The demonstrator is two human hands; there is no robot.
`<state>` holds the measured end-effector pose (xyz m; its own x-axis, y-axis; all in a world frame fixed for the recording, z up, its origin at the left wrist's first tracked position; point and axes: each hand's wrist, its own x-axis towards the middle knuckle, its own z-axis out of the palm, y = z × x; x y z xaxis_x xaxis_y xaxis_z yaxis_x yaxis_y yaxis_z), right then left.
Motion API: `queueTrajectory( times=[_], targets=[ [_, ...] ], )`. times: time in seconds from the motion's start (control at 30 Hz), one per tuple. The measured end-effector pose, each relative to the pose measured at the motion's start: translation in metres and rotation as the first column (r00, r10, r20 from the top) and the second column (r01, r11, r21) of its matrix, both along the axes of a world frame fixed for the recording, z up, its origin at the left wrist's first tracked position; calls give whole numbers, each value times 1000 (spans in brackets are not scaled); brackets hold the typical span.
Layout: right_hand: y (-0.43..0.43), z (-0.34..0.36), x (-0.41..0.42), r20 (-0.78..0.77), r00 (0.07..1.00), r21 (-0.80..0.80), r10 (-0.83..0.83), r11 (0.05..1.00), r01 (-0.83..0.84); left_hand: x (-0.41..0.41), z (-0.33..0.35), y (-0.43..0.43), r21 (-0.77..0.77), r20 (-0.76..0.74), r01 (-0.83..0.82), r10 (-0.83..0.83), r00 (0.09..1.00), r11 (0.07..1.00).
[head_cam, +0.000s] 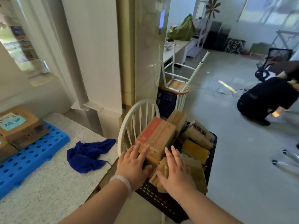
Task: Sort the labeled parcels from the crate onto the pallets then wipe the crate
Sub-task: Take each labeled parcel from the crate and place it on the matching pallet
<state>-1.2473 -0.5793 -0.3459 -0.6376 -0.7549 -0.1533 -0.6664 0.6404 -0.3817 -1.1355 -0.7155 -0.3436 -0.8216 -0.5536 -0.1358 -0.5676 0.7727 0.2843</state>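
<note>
Crate of black perforated plastic, packed with cardboard parcels, stands on a white chair just beside a speckled counter. On the counter a blue pallet carries stacked brown parcels, the top one bearing a pale blue label. A dark blue cloth lies crumpled between pallet and crate. Over the crate, the left hand lies flat, fingers straight, against a red-printed parcel; the right hand rests spread on a creased brown parcel, neither grasping anything. A pale bracelet circles the left wrist.
</note>
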Motion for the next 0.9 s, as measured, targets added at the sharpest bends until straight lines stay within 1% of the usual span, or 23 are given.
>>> queueTrajectory(
  times=[0.1, 0.17, 0.27, 0.33, 0.4, 0.47, 0.57, 0.6, 0.67, 0.77, 0.9],
  targets=[
    [1, 1, -50, 1, 999, 80, -50, 996, 50, -38, 0, -4, 32, 73, 14, -16, 997, 999],
    [-5, -3, -80, 37, 998, 116, -48, 992, 43, -60, -4, -10, 35, 108, -15, 11, 994, 999],
    [-25, -16, -115, 151, 988, 154, -10, 988, -13, -88, -11, -25, 9, 147, -68, 66, 987, 998],
    [-42, -28, -133, 187, 982, 176, 24, 983, -58, -105, -16, -38, -24, 169, -83, 86, 982, 996],
    [-58, -38, -148, 207, 977, 200, 43, 976, -86, -122, -22, -49, -19, 186, -115, 116, 976, 993],
    [-68, -48, -158, 223, 974, 236, 29, 968, -83, -136, -31, -59, 21, 204, -176, 168, 964, 984],
    [-74, -61, -169, 244, 970, 292, -6, 954, -67, -148, -46, -73, 120, 226, -302, 271, 936, 946],
    [-74, -64, -171, 254, 967, 304, -2, 949, -78, -149, -50, -75, 133, 239, -321, 284, 929, 938],
    [-75, -69, -172, 287, 957, 304, 32, 945, -123, -149, -57, -74, 109, 264, -315, 278, 924, 943],
    [-77, -69, -169, 350, 933, 257, 80, 950, -178, -144, -59, -65, 74, 233, -338, 313, 921, 938],
    [-79, -67, -159, 437, 894, 180, 95, 965, -190, -134, -54, -53, 108, 184, -423, 400, 898, 900]
  ],
)
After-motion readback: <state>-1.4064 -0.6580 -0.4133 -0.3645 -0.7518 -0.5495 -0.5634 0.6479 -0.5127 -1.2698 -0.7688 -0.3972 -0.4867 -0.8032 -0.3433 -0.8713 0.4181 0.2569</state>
